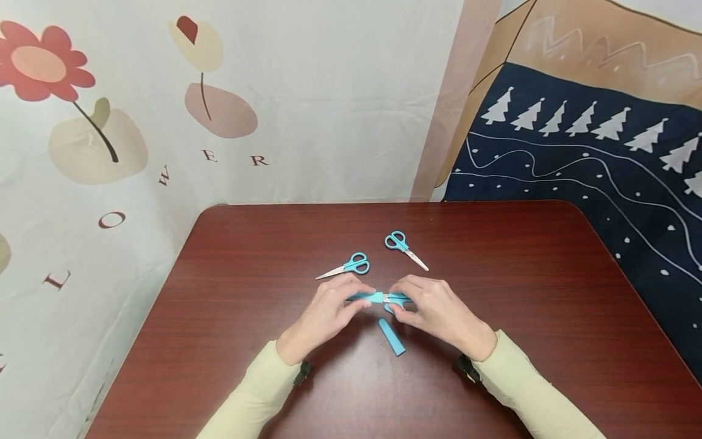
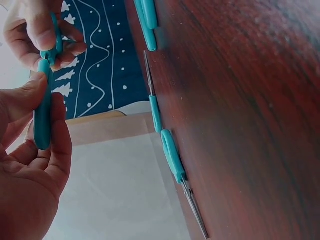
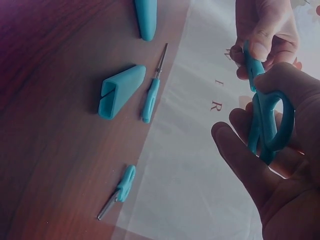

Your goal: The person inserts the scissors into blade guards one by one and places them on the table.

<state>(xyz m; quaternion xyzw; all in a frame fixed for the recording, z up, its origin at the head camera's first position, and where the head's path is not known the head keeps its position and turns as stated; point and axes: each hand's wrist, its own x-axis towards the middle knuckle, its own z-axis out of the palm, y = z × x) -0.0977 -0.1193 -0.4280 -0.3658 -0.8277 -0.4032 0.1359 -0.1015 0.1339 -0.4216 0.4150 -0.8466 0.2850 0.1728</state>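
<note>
My left hand (image 1: pixel 328 308) pinches a turquoise blade cover (image 2: pixel 43 112) between thumb and fingers. Opposite it, my right hand (image 1: pixel 439 311) holds a pair of scissors by its turquoise handles (image 3: pixel 272 122). In the head view a short bit of metal blade (image 1: pixel 386 298) shows between cover and handles; the rest of the blades is inside the cover. The cover and scissors are in line, held above the table. Below the hands, another turquoise cover (image 1: pixel 392 337) lies on the table. The right wrist view shows a further cover (image 3: pixel 146 20) on the tabletop.
Two uncovered scissors lie beyond the hands on the dark red table (image 1: pixel 247 256): one pair (image 1: pixel 356 263) points left, the other pair (image 1: pixel 397 241) points toward the near right. A printed cloth (image 1: pixel 329 110) hangs behind the table's far edge.
</note>
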